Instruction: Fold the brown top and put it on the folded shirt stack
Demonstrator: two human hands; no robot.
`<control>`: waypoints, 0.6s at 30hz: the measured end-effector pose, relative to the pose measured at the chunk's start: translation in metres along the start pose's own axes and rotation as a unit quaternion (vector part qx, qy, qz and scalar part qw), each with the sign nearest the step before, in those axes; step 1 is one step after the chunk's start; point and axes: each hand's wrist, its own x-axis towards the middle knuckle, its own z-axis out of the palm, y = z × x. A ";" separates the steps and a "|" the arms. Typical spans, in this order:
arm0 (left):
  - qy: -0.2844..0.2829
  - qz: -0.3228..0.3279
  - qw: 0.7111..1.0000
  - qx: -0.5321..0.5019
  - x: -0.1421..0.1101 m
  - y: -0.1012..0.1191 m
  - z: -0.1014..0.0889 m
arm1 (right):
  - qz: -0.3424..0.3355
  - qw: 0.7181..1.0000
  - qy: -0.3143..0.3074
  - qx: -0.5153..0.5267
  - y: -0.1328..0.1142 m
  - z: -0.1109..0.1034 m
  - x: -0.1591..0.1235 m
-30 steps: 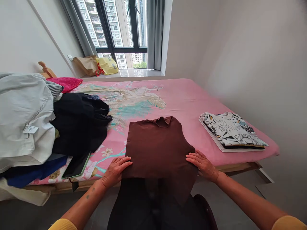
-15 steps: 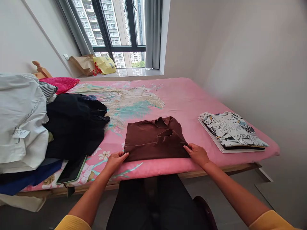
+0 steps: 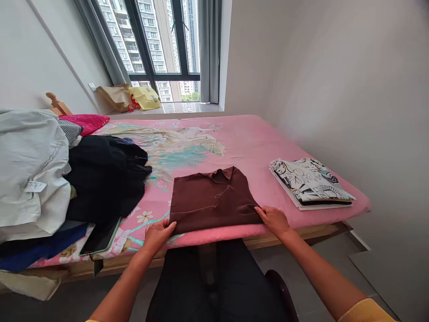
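Observation:
A dark brown shirt [image 3: 201, 201] lies folded into a rough rectangle at the bed's near edge, its neckline showing at the far side. My left hand [image 3: 159, 233] pinches the near left corner between thumb and fingers. At the near right corner, my right hand [image 3: 273, 220] grips the fabric the same way, thumb on top. The fingers under the cloth are partly hidden. Off to the right rests a stack of folded shirts [image 3: 310, 183], the top one white with a black line print.
Left of the shirt are black clothes [image 3: 107, 179] and a heap of white garments [image 3: 30, 165]. A phone [image 3: 100, 237] lies at the pink bed's [image 3: 241, 138] near edge. Paper bag [image 3: 115, 97] and yellow bag [image 3: 145, 97] stand on the windowsill. A wall borders the right.
The brown shirt's open neck fold now lies flatter and more closed. Both hands stay at its near corners. The view has tilted up and turned slightly right.

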 end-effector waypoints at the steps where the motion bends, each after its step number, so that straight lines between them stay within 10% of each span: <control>1: -0.003 -0.002 1.000 0.012 -0.003 0.001 -0.001 | 0.001 1.000 -0.003 0.011 0.000 0.000 -0.002; 18: 0.011 -0.025 0.997 0.068 -0.012 0.006 0.003 | 0.033 0.999 -0.020 0.009 -0.005 0.003 -0.010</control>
